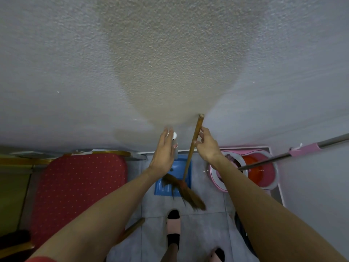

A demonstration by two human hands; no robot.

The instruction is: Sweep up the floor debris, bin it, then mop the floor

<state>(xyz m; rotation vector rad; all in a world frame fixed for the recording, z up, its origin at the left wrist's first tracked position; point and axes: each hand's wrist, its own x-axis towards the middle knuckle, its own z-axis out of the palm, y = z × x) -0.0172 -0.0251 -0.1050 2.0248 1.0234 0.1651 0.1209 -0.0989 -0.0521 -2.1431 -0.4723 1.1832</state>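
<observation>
Right hand (206,146) gripping broom (190,157) handle, fingers curled; left hand (164,150) fingers straight, touching white dustpan handle (174,137); chair (79,188) crowding left, mop bucket (260,171) right.

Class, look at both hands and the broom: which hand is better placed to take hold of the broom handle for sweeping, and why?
The right hand: its fingers already touch the broom handle near the top. The left hand is apart from it, fingers straight, by the white dustpan handle.
</observation>
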